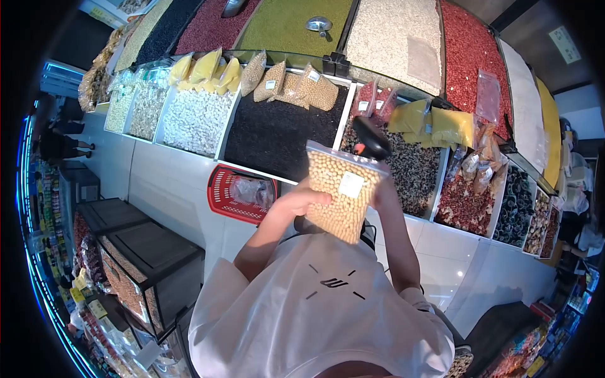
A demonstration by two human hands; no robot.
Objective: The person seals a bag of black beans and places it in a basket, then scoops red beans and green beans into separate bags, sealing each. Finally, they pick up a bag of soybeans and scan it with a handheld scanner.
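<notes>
In the head view, a clear bag of soybeans (343, 198) is held up in front of a white T-shirt (321, 315), above the edge of a long table (189, 167) of open bins. The bag is gripped by the left hand (302, 201): its fingers are curled round the bag's left edge, so the grip is closed on the bag. A white label (350, 184) is seen on the bag's front, and its sealed top edge is turned toward the bins.

The right hand (380, 189) is raised just beside the bag's right edge and is mostly hidden behind it. A black handheld device (370, 137) shows just above the bag's top right corner. Whether the right grip is closed on it cannot be told.

Behind the bag, a bin of black grains (277, 135) and a bin of mixed dark beans (413, 170) are seen. Further left lies a bin of white beans (195, 120). Filled yellow packets (208, 66) and tan packets (290, 85) are stacked along the far edges of these bins. A red basket (220, 189) with a clear packet inside is set on the floor below the table, near the left forearm.
</notes>
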